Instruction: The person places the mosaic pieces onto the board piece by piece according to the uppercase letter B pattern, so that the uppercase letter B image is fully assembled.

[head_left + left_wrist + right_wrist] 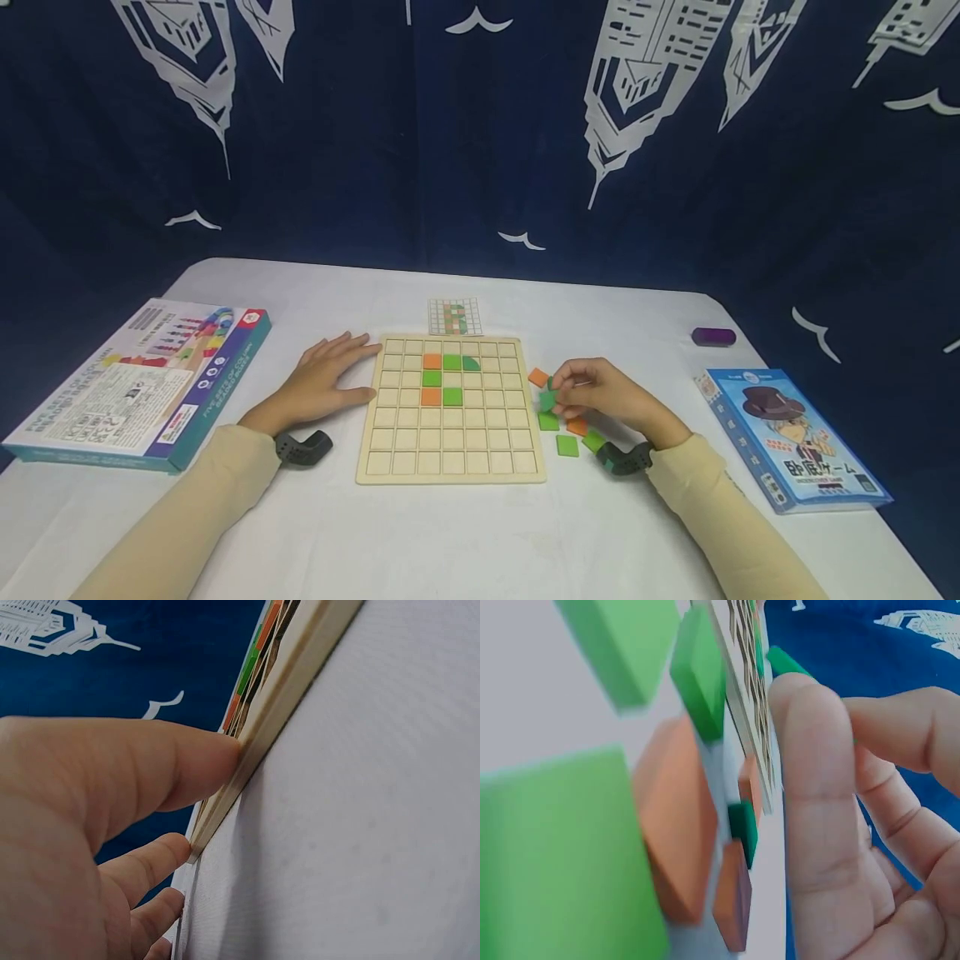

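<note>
A wooden grid board (pixel 397 440) lies flat on the table, with several orange and light green square tiles and one dark green rounded tile (pixel 471 364) in its upper cells. My left hand (pixel 322 379) rests by the board's left edge with fingers spread; in the left wrist view the thumb (pixel 199 761) touches the board's rim. To the right of the board, my right hand (pixel 603 392) pinches a dark green tile (pixel 787 661) between thumb and finger; its full shape is hidden. Loose light green tiles (pixel 567 446) and orange tiles (pixel 538 377) lie beneath and around this hand.
A small pattern card (pixel 453 317) lies behind the board. On the left is a large game box (pixel 127 383); on the right, a blue game box (pixel 795 437) with a purple object (pixel 713 337) behind it. A dark blue curtain (pixel 420 150) hangs behind the table.
</note>
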Tool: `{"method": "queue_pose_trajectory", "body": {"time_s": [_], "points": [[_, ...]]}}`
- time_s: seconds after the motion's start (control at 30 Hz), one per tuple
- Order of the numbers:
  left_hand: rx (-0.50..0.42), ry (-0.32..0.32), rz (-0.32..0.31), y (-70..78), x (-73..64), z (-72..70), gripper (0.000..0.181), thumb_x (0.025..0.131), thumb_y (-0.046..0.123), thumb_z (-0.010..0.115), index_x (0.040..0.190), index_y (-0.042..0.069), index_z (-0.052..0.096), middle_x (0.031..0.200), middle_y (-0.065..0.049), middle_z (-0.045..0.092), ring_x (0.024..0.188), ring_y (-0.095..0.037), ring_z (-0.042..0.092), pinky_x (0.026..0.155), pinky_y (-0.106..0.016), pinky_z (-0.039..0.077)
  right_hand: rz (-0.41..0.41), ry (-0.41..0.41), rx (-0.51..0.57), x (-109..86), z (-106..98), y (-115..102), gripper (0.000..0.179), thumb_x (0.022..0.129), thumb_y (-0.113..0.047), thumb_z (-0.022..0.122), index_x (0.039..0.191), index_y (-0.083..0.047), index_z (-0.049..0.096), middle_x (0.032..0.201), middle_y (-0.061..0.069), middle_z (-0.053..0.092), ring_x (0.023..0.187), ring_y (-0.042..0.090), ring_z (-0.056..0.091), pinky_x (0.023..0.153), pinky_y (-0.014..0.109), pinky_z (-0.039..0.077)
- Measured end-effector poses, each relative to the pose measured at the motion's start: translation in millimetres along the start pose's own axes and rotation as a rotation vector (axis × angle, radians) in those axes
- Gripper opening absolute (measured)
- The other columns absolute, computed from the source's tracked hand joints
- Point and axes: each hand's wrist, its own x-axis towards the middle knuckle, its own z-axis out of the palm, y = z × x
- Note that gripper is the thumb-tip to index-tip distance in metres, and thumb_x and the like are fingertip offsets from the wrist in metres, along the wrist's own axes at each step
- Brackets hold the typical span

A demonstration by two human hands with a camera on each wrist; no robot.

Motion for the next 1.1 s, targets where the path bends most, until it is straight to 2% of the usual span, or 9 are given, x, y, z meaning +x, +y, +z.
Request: {"method": "queue_pose_trajectory", "body": {"time_s": [0.27, 0.47, 0.73, 1.1], "points": [[-0.005, -0.002, 0.002, -0.2, -0.4, 0.1, 0.073, 0.098, 0.037, 0.073, 0.161, 0.008, 0.051, 0.173, -0.021, 0.035, 0.162, -0.048, 0.019, 0.130, -0.067, 0.005, 0.030, -0.014, 0.167, 6.3, 14, -3, 0.009, 0.103, 0.004, 0.063, 0.111, 0.008, 0.064, 0.092, 0.007, 0.078, 0.084, 0.011, 0.077, 0.079, 0.023, 0.064], [-0.010, -0.002, -0.001, -0.1, -1.0, 0.3, 0.074, 0.098, 0.038, 0.073, 0.161, 0.008, 0.051, 0.173, -0.021, 0.035, 0.163, -0.048, 0.019, 0.130, -0.068, 0.006, 0.040, -0.025, 0.246, 13.8, 23, -10, 0.012, 0.102, 0.005, 0.063, 0.114, 0.008, 0.062, 0.094, 0.007, 0.078, 0.089, 0.013, 0.078, 0.082, 0.023, 0.064], [-0.005, -0.002, -0.001, 1.1, -0.9, -0.3, 0.074, 0.098, 0.038, 0.072, 0.161, 0.008, 0.050, 0.173, -0.021, 0.035, 0.163, -0.048, 0.019, 0.130, -0.067, 0.005, 0.030, -0.060, 0.267, 25.7, 35, -16, 0.010, 0.103, 0.006, 0.062, 0.112, 0.005, 0.064, 0.094, 0.004, 0.076, 0.089, 0.012, 0.078, 0.082, 0.023, 0.064], [-0.002, -0.005, -0.009, 0.6, -0.3, -0.3, 0.074, 0.097, 0.037, 0.072, 0.162, 0.008, 0.050, 0.173, -0.021, 0.035, 0.163, -0.047, 0.018, 0.130, -0.067, 0.005, 0.088, -0.047, 0.262, 42.5, 52, -27, 0.014, 0.104, 0.005, 0.063, 0.116, 0.010, 0.064, 0.093, 0.006, 0.077, 0.088, 0.013, 0.078, 0.083, 0.025, 0.064]]}}
